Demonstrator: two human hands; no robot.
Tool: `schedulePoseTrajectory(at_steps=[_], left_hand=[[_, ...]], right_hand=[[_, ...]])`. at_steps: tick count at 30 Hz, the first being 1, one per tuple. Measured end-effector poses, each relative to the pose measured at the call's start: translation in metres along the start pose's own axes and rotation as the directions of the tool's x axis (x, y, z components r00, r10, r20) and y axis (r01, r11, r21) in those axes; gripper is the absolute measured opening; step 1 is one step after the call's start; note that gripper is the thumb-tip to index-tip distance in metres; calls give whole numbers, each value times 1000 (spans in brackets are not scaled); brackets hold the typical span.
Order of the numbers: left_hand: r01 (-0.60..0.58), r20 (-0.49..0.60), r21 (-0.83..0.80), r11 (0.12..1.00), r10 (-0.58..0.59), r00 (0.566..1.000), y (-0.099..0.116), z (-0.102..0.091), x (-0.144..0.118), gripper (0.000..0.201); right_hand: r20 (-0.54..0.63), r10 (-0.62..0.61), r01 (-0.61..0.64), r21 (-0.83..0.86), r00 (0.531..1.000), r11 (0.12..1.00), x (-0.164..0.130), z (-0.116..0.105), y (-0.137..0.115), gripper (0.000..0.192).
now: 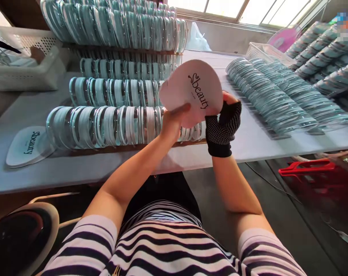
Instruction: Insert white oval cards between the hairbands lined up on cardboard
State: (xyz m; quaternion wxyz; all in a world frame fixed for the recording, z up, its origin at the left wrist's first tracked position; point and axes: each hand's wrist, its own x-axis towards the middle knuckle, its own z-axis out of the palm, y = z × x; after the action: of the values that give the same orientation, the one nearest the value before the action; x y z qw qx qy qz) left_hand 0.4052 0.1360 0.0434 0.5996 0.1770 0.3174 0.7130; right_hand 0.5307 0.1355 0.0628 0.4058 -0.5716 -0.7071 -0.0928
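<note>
A flat white rounded card [179,86] printed with dark "beauty" lettering is held up in front of me, tilted, above the table. My left hand [174,120] is bare and pinches its lower left edge, thumb lying across the front. On the card's lower right edge, my right hand [225,120] is closed in a black dotted fingerless glove, some fingers hidden behind it. Just under the card runs the nearest row of clear round bands with white strips [105,126]. Similar lettered cards [23,147] lie stacked at the table's left end.
More rows of clear bands [119,28] stand at the back left, and others [271,96] lie to the right on the white-covered table [191,159]. White baskets [44,71] sit at the left and back right. Below are a round stool [18,237] and a red plastic item [308,168].
</note>
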Motion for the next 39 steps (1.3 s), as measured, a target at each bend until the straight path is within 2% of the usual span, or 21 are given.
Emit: schedulePoseTrajectory(at_steps=[3, 6, 9, 12, 15, 16, 18, 19, 20, 21, 22, 24, 26, 28, 29, 32, 35, 39], left_hand=[[-15, 8, 0, 1000, 15, 1000, -2, -3, -1, 9], [-56, -31, -11, 998, 56, 998, -4, -7, 0, 17], [-57, -37, -9, 998, 56, 998, -6, -8, 1, 24], [-23, -59, -1, 1000, 23, 998, -6, -7, -1, 21], [58, -27, -38, 998, -59, 998, -3, -6, -4, 17], [75, -20, -60, 995, -76, 997, 0, -5, -4, 17], [75, -40, -108, 991, -80, 996, 8, -2, 0, 21], [74, -60, -134, 988, -82, 995, 14, 0, 4, 24], [72, -76, -161, 984, -85, 993, 20, 2, 10, 28], [66, -87, -184, 981, -83, 993, 25, 4, 16, 32], [56, -92, -202, 978, -76, 993, 30, 7, 24, 35], [31, -91, -223, 974, -52, 994, 35, 10, 39, 40], [25, -80, -222, 975, -44, 996, 34, 10, 52, 47], [33, -68, -213, 976, -48, 997, 30, 7, 60, 51], [27, -60, -208, 978, -40, 997, 27, 5, 62, 51], [-12, -51, -203, 979, 2, 999, 22, -1, 64, 53], [-8, -51, -210, 978, -3, 999, 22, -2, 65, 56], [15, -51, -213, 977, -26, 998, 22, -1, 67, 50]], right_hand=[[46, -6, 9, -60, 999, 998, -3, 1, -3, 69], [72, 18, -15, -46, 997, 999, -5, 4, 2, 78], [66, 18, -17, -16, 998, 1000, -9, 9, 5, 75], [41, -9, 8, 5, 999, 1000, -8, 16, 12, 64], [-112, 103, -92, 105, 988, 990, 0, 19, 29, 56], [-203, 171, -139, 163, 964, 977, 3, 15, 36, 57], [-376, 274, -197, 231, 885, 953, 2, -1, 48, 61], [-433, 284, -215, 203, 856, 955, -3, -13, 51, 63], [-454, 264, -232, 127, 851, 964, -12, -26, 52, 63], [-444, 227, -245, 18, 867, 969, -24, -40, 51, 61], [-382, 185, -241, -104, 906, 965, -39, -54, 48, 58], [-181, 119, -165, -266, 976, 950, -71, -73, 37, 46], [49, 67, -48, -316, 997, 948, -96, -81, 24, 37], [214, 44, 29, -324, 976, 946, -107, -78, 11, 36], [255, 48, 40, -329, 966, 943, -107, -75, 6, 38], [319, 70, 48, -347, 945, 937, -91, -65, -5, 44], [392, 112, 53, -386, 913, 921, -68, -55, -11, 45], [470, 203, 50, -471, 859, 880, -46, -24, -17, 41]])
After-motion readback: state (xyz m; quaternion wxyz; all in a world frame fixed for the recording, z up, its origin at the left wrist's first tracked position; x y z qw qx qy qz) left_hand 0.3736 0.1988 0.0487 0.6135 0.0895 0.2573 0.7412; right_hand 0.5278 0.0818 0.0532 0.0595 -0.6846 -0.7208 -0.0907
